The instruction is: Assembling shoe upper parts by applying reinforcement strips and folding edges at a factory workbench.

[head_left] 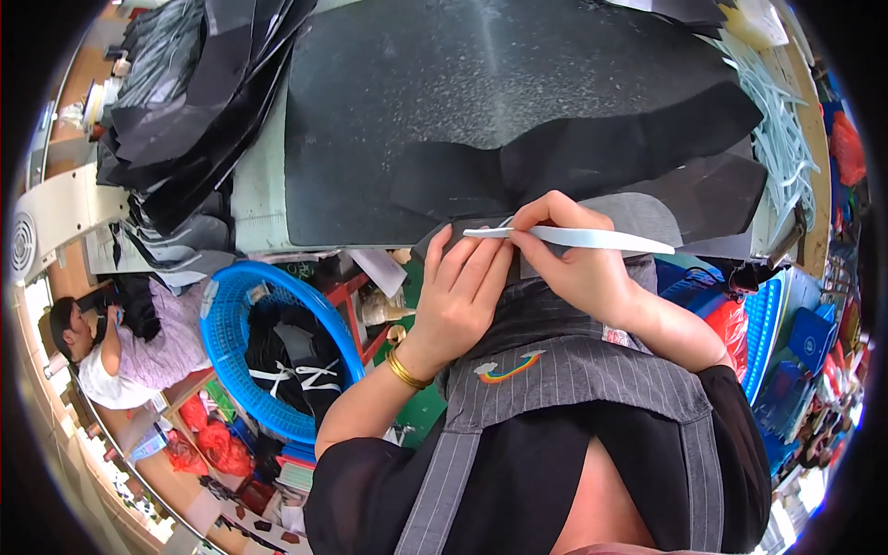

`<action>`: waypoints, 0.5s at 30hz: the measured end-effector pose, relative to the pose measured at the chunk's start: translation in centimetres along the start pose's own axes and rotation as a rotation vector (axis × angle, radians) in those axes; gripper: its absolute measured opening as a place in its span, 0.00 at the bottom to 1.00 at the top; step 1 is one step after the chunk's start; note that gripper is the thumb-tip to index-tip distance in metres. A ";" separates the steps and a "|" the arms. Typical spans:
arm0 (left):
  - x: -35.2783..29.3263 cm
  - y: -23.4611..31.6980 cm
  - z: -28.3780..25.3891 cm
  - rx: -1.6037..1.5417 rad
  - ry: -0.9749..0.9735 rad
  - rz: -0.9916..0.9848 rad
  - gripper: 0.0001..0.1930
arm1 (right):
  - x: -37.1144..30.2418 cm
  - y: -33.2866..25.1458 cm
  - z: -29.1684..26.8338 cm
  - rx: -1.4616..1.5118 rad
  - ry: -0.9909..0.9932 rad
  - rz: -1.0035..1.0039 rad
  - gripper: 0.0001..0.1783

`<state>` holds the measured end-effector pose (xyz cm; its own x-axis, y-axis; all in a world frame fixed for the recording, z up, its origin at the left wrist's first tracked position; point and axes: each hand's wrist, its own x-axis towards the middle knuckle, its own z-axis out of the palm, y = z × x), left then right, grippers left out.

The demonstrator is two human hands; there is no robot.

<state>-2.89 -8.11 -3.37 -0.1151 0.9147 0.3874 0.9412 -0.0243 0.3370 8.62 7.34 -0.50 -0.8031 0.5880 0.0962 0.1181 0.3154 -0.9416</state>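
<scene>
The right hand (585, 264) pinched a white strip (638, 242) between its thumb and finger. The left hand (467, 282) had its fingers out long, and their tips met the strip's other end. Its thumb was hidden, so I could not tell if that hand gripped anything. The strip was at the near edge of the desk (259, 203), and its wide end stuck out past the right hand — over a gray piece (659, 215).

If the pinch got loose, the strip could have slipped or twisted, I think. A bump from the arm could have pushed the gray piece off the edge.

Farther out, a black piece (638, 148) lay on a dark mat (370, 83). Pale strips (784, 153) sat in a messy heap at the right — they could have tangled if pulled fast.
</scene>
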 end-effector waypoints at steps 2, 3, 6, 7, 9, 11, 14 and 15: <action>-0.2 -0.4 0.4 -0.043 0.045 -0.015 0.21 | 0.2 0.6 1.1 0.007 0.038 -0.009 0.07; -0.4 -0.5 0.6 -0.083 0.091 -0.016 0.21 | 0.3 0.7 1.4 0.015 0.089 -0.024 0.06; -1.0 -1.0 0.8 -0.115 0.125 -0.032 0.22 | 0.5 0.3 1.2 -0.036 0.043 0.025 0.06; -1.1 -1.0 0.9 -0.120 0.141 -0.045 0.23 | 0.6 0.2 1.1 -0.085 0.009 0.047 0.07; -1.0 -1.1 1.0 -0.104 0.154 -0.040 0.22 | 0.8 0.2 1.0 -0.109 0.013 0.034 0.07; -0.4 -1.1 0.8 -0.122 0.089 -0.064 0.25 | 0.8 0.3 1.1 -0.138 0.029 0.029 0.07; 0.0 -1.2 0.4 0.025 -0.007 -0.024 0.27 | 1.1 0.2 0.6 -0.059 0.095 0.044 0.06; 0.2 -1.0 0.2 0.018 -0.002 -0.022 0.27 | 1.1 -0.3 -0.6 -0.141 0.074 0.001 0.06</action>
<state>-3.75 -7.80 -3.83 -0.1347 0.9158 0.3783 0.9440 0.0026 0.3299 8.04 8.34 0.05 -0.7583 0.6400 0.1242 0.2035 0.4134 -0.8875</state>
